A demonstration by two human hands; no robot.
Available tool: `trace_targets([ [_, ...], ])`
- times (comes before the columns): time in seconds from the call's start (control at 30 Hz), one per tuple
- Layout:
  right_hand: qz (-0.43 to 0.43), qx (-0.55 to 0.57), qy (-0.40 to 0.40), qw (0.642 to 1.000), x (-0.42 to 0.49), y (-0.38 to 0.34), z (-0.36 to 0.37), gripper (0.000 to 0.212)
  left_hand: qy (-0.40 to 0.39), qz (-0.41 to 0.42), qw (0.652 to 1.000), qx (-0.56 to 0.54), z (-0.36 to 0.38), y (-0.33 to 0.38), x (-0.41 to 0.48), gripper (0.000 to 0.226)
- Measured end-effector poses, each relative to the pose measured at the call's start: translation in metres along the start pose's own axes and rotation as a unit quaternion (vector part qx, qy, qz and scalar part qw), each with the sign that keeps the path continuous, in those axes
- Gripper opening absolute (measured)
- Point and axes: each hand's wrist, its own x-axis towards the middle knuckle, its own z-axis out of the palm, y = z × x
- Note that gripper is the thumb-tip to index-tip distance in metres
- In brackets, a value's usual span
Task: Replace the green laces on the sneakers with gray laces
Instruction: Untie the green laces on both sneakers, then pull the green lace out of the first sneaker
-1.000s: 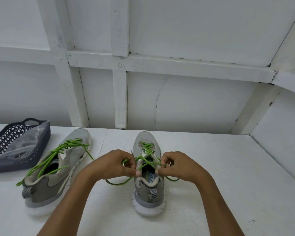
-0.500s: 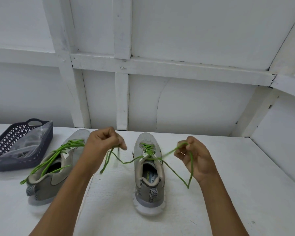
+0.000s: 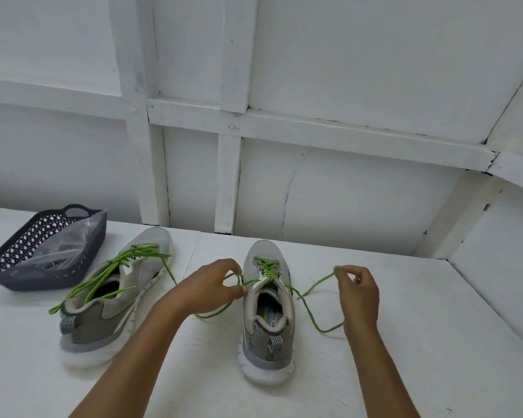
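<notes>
Gray sneaker [image 3: 267, 312] stands on the white table [image 3: 405, 342], heel toward you, its green lace [image 3: 266, 268] untied but threaded. Your left hand [image 3: 215, 285] and right hand [image 3: 358, 292] each pinch one lace end. This looks like the unlacing step; next, draw the ends from the top eyelets.

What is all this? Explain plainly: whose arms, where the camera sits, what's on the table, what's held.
No machine here: a person works with two bare hands. The camera is worn on their head and looks down, so the arms enter from below. On the white table are a gray middle sneaker and a second sneaker to its left, both with green laces. A dark basket at far left holds a clear plastic bag. The left hand and right hand each pinch one side of the middle sneaker's green lace.
</notes>
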Motion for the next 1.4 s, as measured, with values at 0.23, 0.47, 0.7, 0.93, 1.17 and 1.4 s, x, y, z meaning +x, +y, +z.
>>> trace_targets([
  [0.23,-0.142,-0.240,-0.074,0.957,-0.025,-0.002,0.018,0.026,0.012,0.051,0.998,-0.029,0.006,0.003,0.002,0.023],
  [0.47,-0.169,-0.292,-0.243,0.909,-0.033,-0.008,0.027,0.030,0.056,0.062,0.988,0.128,0.018,0.025,0.007,0.045],
  [0.7,-0.167,-0.237,-0.252,0.923,-0.031,-0.018,0.017,0.046,0.013,0.079,0.996,0.050,0.020,0.033,0.011,0.085],
  [0.93,-0.209,-0.184,-0.225,0.934,-0.031,-0.016,-0.029,0.051,0.035,0.116,0.985,-0.126,0.017,0.031,-0.011,0.073],
  [1.17,-0.237,-0.198,-0.274,0.911,-0.042,-0.010,-0.047,0.045,0.060,0.094,0.976,-0.189,0.033,0.032,-0.032,0.063],
  [1.4,-0.211,-0.214,-0.354,0.886,-0.051,0.000,-0.069,0.041,0.092,0.109,0.984,-0.104,0.064,0.046,-0.053,0.066],
])
